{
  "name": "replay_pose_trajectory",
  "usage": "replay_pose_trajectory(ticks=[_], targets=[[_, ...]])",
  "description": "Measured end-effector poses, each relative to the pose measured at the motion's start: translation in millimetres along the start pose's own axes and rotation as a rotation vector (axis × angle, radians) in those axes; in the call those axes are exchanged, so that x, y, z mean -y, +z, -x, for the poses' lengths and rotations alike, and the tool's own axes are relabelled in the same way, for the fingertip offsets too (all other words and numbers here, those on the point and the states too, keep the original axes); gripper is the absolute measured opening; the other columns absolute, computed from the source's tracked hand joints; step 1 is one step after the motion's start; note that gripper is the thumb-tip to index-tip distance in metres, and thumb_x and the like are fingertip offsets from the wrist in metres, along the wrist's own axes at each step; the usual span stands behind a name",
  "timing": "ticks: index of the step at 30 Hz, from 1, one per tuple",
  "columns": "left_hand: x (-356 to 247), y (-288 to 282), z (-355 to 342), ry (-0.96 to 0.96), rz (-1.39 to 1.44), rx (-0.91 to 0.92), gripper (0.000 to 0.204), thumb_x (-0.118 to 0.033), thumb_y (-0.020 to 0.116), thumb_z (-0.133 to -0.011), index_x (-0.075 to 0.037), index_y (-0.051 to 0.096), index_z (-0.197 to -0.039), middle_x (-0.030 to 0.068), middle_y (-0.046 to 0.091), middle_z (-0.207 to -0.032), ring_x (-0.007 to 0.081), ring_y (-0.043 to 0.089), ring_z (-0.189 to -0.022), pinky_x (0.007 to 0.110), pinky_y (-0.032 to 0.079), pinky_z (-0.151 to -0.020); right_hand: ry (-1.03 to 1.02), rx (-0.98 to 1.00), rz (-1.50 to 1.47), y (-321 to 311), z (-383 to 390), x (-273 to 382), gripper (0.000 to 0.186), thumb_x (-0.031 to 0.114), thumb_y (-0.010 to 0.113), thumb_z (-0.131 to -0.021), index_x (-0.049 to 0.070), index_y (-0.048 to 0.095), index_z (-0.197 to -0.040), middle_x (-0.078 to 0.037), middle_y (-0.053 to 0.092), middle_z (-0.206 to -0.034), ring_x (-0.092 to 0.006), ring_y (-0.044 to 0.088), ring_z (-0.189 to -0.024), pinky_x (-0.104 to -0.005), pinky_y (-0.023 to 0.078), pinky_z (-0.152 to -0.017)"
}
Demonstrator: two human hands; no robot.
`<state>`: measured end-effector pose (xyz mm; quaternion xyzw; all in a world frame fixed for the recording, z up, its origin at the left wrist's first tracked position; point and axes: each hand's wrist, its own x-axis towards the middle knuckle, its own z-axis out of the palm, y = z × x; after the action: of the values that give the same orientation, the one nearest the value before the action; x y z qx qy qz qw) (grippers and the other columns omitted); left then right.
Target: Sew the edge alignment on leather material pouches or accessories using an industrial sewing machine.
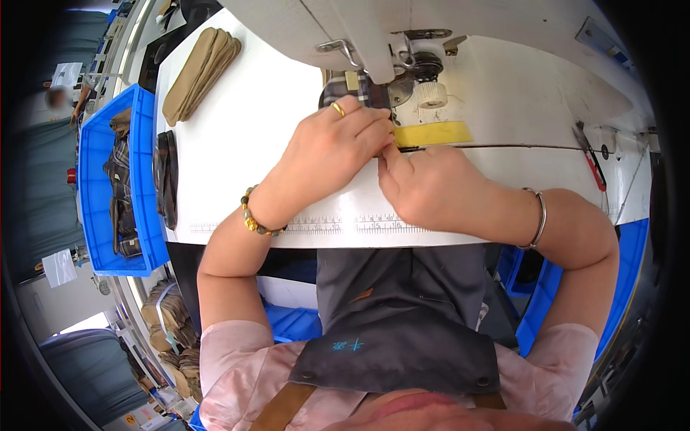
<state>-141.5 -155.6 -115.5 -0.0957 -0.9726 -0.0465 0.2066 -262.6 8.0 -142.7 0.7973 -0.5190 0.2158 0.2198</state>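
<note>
Working at a white worktop, a person in a pink shirt and dark apron has both hands at the needle end of a sewing machine. The plaid cloth lies below the machine's head, partly covered by the left hand, whose bent fingers rest on its near edge. The right hand comes in from the other side, thumb and forefinger drawn together, touching the left fingertips. From where I stand I cannot tell whether either grip is clamped on the cloth, as the knuckles hide it. Just beyond the right hand is a yellow strip. Farther right lie red-handled snips. Over to the left sit a stack of tan pieces, some dark strips and a blue bin holding plaid pieces.
</note>
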Motion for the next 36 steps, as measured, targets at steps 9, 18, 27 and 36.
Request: replay_pose_trajectory(ticks=[9, 18, 27, 36], targets=[[21, 16, -8, -0.067, -0.025, -0.102, 0.013, -0.014, 0.077, -0.08, -0.006, 0.072, -0.088, 0.0025, 0.072, -0.091, 0.0211, 0.064, -0.075, 0.03, 0.054, -0.064, 0.121, 0.093, -0.02, 6, -4, -21, 0.015, 0.011, 0.065, -0.071, -0.001, 0.069, -0.078, -0.01, 0.062, -0.068, -0.0161, 0.061, -0.05, -0.0324, 0.048, -0.042], [22, -7, -5, -0.187, -0.076, -0.11, 0.022, -0.024, 0.079, -0.076, -0.011, 0.073, -0.094, -0.0016, 0.073, -0.093, 0.0194, 0.066, -0.087, 0.031, 0.054, -0.074, 0.213, 0.013, -0.003, 10, -8, -43, 0.009, 0.014, 0.069, -0.073, 0.01, 0.062, -0.077, -0.002, 0.055, -0.061, -0.0176, 0.061, -0.05, -0.033, 0.047, -0.043], [15, 0, -3, -0.254, -0.121, -0.163, 0.023, -0.022, 0.081, -0.073, -0.013, 0.071, -0.092, -0.0011, 0.07, -0.084, 0.0191, 0.065, -0.085, 0.031, 0.052, -0.075, 0.279, -0.084, 0.102, 25, -11, -57, 0.012, 0.013, 0.071, -0.074, 0.012, 0.06, -0.079, -0.002, 0.052, -0.055, -0.0206, 0.059, -0.049, -0.0343, 0.045, -0.042], [23, -2, -3, -0.246, -0.135, -0.138, 0.034, -0.01, 0.077, -0.063, -0.012, 0.07, -0.096, 0.0006, 0.07, -0.088, 0.022, 0.065, -0.089, 0.037, 0.052, -0.09, 0.247, -0.11, 0.104, 22, -9, -58, 0.022, 0.02, 0.077, -0.072, 0.014, 0.071, -0.093, -0.001, 0.057, -0.059, -0.02, 0.06, -0.05, -0.033, 0.047, -0.044]])
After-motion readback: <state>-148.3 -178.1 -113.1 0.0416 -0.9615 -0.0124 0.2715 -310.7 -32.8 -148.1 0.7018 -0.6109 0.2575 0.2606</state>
